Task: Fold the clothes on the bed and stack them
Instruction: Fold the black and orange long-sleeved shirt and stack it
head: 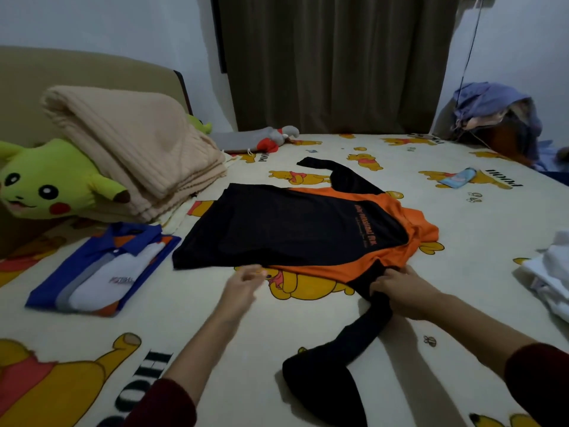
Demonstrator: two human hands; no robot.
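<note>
A black and orange long-sleeved shirt [292, 229] lies spread flat in the middle of the bed [462, 288]. One black sleeve stretches toward the far side, the other trails toward me. My right hand [400, 291] grips the near sleeve close to the shoulder. My left hand [243, 288] hovers at the shirt's near hem with its fingers loosely curled and blurred; whether it touches the cloth is unclear. A folded blue and white polo shirt [101, 272] lies on the bed to the left.
A green plush toy [46, 180] and a folded beige blanket [132, 149] sit at the far left. White clothes [551, 272] lie at the right edge. A grey plush [277, 137] and a heap of clothes [495, 115] are at the back.
</note>
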